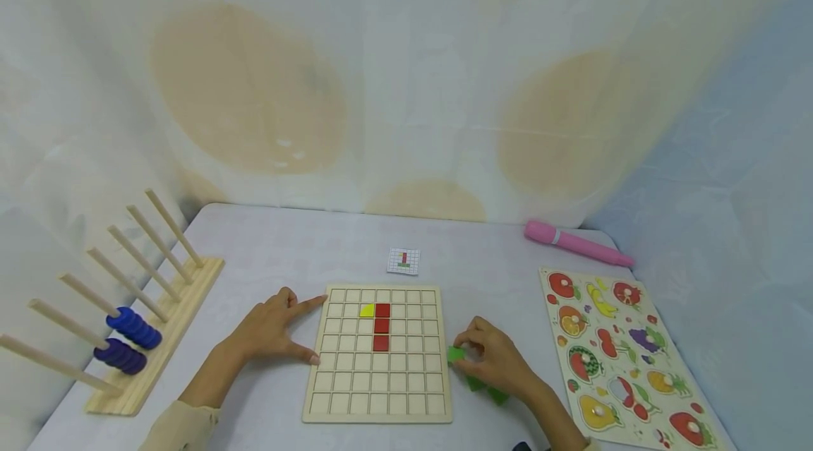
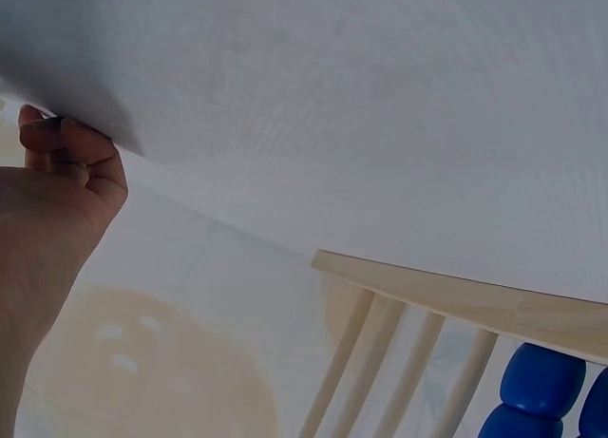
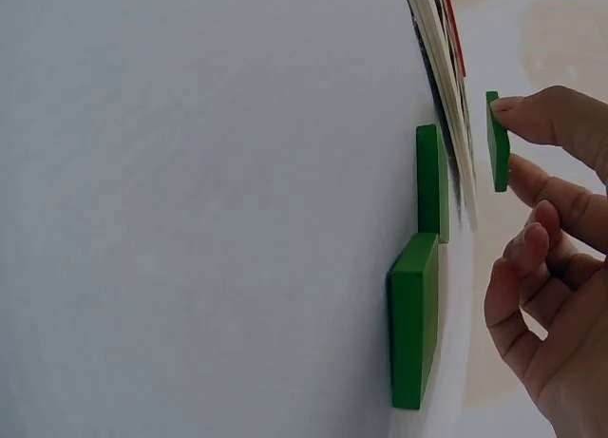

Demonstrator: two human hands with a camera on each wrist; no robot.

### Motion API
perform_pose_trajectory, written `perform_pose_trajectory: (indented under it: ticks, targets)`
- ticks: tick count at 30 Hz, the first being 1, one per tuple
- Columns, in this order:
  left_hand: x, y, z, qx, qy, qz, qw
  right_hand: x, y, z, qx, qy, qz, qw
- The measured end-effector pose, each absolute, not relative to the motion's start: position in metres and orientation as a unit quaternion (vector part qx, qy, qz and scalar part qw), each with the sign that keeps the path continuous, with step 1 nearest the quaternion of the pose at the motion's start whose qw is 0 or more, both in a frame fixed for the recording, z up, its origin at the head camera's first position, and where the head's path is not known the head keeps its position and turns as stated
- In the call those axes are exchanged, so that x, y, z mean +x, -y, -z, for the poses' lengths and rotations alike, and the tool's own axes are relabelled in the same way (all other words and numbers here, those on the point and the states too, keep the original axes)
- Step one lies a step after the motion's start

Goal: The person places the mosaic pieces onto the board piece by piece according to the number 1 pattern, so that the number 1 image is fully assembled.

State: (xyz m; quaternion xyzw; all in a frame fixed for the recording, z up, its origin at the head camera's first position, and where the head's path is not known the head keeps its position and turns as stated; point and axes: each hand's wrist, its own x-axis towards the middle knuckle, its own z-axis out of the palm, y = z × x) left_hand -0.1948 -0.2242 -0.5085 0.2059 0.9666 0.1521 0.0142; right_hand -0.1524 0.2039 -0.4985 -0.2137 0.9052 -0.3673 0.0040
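A wooden grid board (image 1: 377,418) lies on the table, with one yellow tile (image 1: 367,310) and a column of red tiles (image 1: 381,325) in its squares. The thumb and index finger of my left hand (image 1: 272,324), spread apart, touch the board's left edge. Between thumb and fingertip, my right hand (image 1: 494,358) pinches a green square tile (image 3: 498,142) beside the board's right edge. In the right wrist view that tile is held up off the table. More green tiles (image 3: 413,324) lie on the table beneath the right hand.
A small printed grid card (image 1: 404,261) lies behind the board. On the left stands a wooden peg rack (image 1: 184,327) with blue and purple beads (image 1: 133,327). To the right are a fruit puzzle board (image 1: 625,359) and a pink marker-shaped stick (image 1: 578,243).
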Motion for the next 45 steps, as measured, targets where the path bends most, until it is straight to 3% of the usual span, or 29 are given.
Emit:
perform_pose_trajectory:
  ticks: [16, 45]
  targets:
    - [-0.195, 0.225, 0.507, 0.203, -0.966, -0.158, 0.021, -0.155, -0.180, 0.491, -0.251, -0.865, 0.434, 0.016]
    - [-0.194, 0.223, 0.506, 0.207, -0.966, -0.157, 0.021, -0.155, -0.120, 0.489, -0.301, -0.857, 0.416, 0.048]
